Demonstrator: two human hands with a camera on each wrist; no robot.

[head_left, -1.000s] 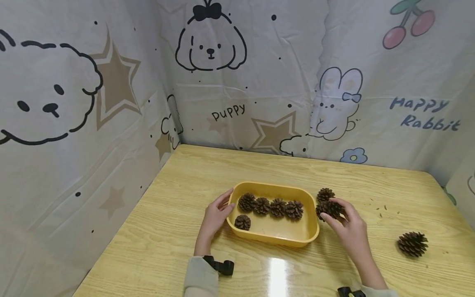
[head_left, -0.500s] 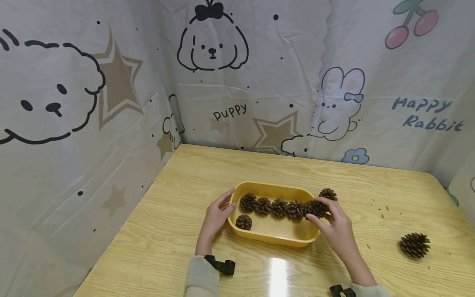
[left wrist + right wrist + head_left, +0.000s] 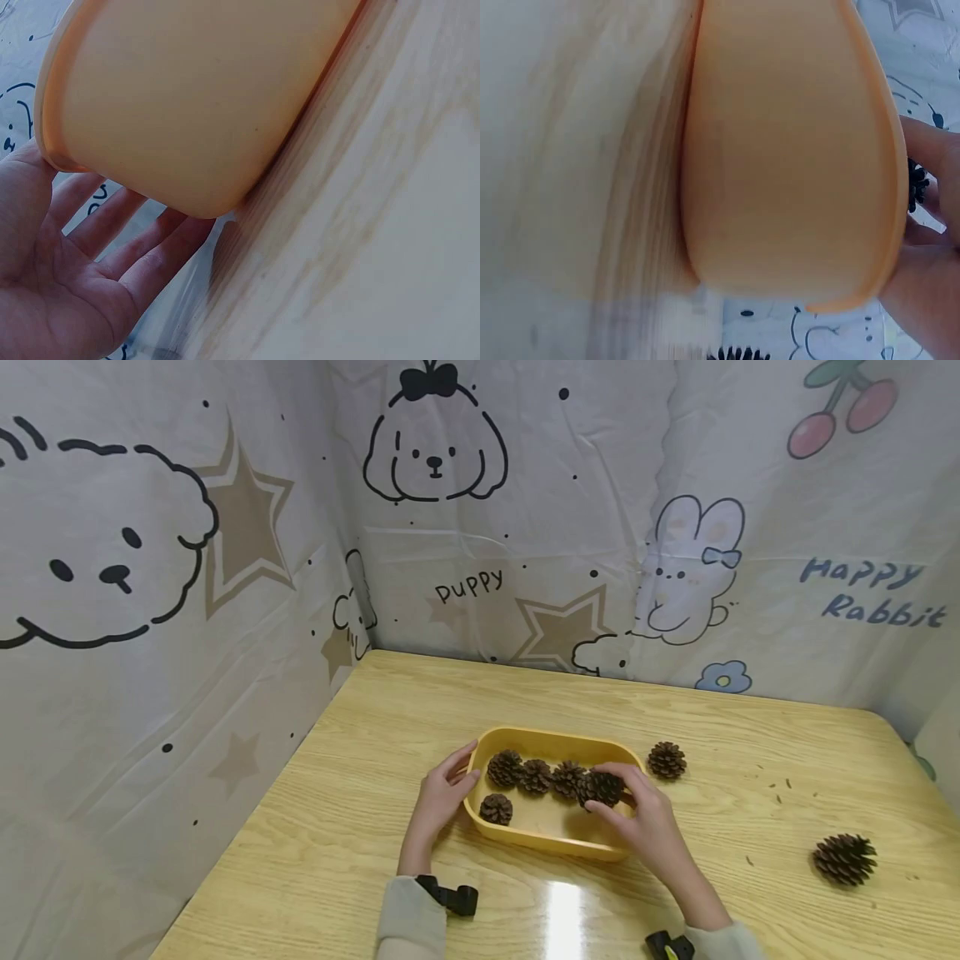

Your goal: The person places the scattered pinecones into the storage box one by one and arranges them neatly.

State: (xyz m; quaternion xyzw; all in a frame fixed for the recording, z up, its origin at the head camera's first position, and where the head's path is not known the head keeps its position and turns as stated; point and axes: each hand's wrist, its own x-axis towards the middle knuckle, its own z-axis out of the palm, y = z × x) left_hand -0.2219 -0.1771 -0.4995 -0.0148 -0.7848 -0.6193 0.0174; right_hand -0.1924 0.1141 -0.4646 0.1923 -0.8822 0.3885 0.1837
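Observation:
A yellow plastic tray (image 3: 551, 839) rests on the table with several brown pine cones inside. Most form a row along its far side, and one pine cone (image 3: 496, 810) lies at the front left. My left hand (image 3: 441, 793) holds the tray's left end, thumb over the rim and fingers against the outer wall (image 3: 202, 120). Over the tray's right part, my right hand (image 3: 637, 806) grips a dark pine cone (image 3: 603, 788) between thumb and fingers. That cone overlaps the row's right end. In the right wrist view, the tray wall (image 3: 787, 150) hides most of the held cone.
A pine cone (image 3: 667, 761) sits just right of the tray's far corner. Another, larger pine cone (image 3: 844, 860) lies farther right. Small brown flakes (image 3: 778, 785) are scattered on the wooden table (image 3: 360, 752). A printed curtain (image 3: 465, 543) stands behind and to the left.
My right hand has carried the pine cone leftward from beside the tray, over its right rim and into it. The left hand has stayed at the tray's left end.

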